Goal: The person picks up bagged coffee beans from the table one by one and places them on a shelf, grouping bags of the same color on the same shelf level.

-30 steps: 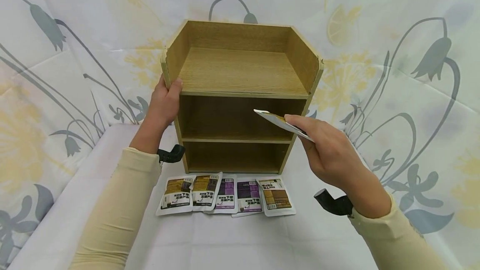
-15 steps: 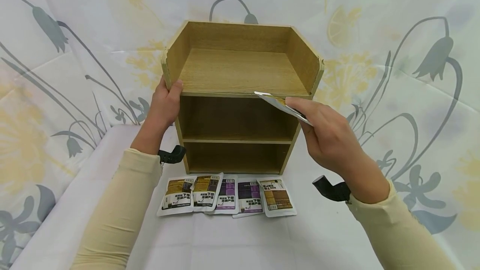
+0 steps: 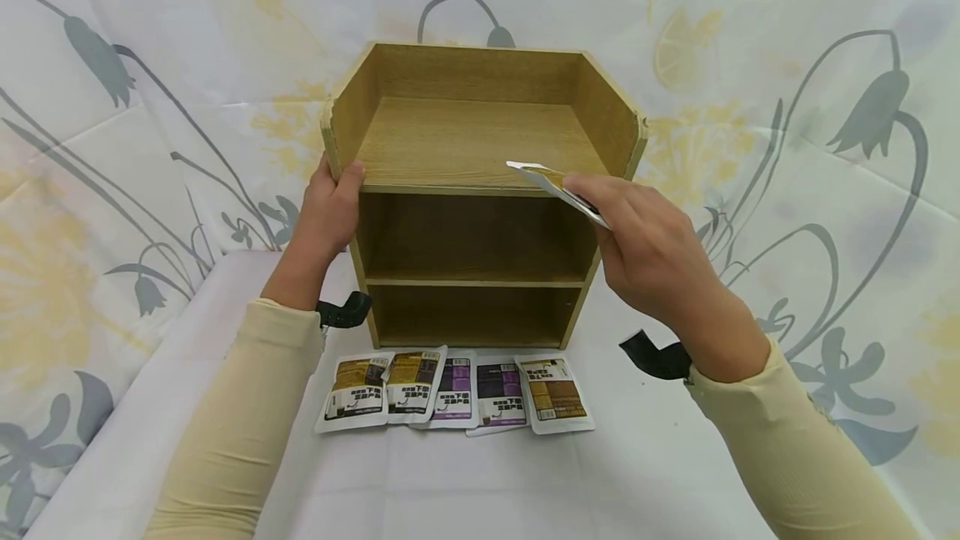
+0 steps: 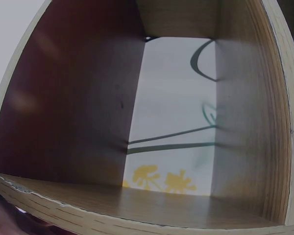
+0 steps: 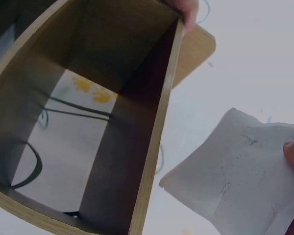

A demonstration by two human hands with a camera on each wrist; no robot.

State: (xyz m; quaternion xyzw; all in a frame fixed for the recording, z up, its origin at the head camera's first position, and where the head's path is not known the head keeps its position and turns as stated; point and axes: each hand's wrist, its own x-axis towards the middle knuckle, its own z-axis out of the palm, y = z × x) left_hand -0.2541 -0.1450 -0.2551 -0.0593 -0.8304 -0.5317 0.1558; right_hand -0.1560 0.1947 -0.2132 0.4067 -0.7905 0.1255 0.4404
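At the wooden cabinet [image 3: 465,189], the right hand [image 3: 654,250] — pinching a packet [image 5: 245,166] — has risen from the middle opening [image 3: 465,232] to about the top shelf [image 3: 472,138]'s front edge, seemingly bringing that level within reach; the left hand [image 3: 328,208] grips the side.

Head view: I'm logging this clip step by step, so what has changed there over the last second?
The right hand has risen in the view, carrying its pinched packet from in front of the middle compartment to the top board's front edge. Nothing was newly grasped or let go. Unchanged: the left hand gripping the wooden shelf, and the packet row below.
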